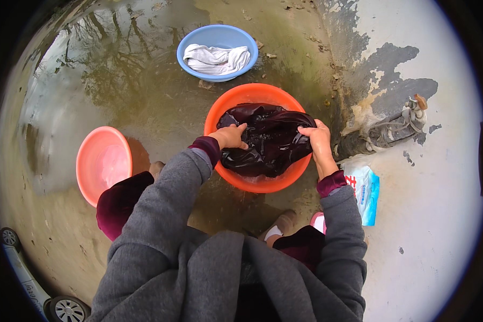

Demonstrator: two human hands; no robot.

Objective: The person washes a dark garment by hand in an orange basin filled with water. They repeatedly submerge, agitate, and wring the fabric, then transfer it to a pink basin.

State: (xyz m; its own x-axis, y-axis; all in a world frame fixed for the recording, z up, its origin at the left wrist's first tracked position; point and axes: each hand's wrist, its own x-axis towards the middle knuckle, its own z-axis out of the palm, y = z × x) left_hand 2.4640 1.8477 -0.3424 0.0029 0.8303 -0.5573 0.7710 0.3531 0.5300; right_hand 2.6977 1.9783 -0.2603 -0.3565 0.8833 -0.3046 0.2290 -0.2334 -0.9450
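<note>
An orange-red plastic basin stands on the wet ground in front of me. Dark maroon wet cloth fills much of it, with some water around its edge. My right hand grips a fold of this cloth at the basin's right rim, thumb on top. At the left side of the cloth is my left hand, its fingers apart and touching the wet fabric; part of it is over the basin's rim. Beyond stands a light blue basin holding a white cloth.
A pink-orange basin stands at my left, beside my knee. A pipe wrapped in plastic juts from the peeling wall at right. Below it is a white and blue printed packet. A car shows at the lower left.
</note>
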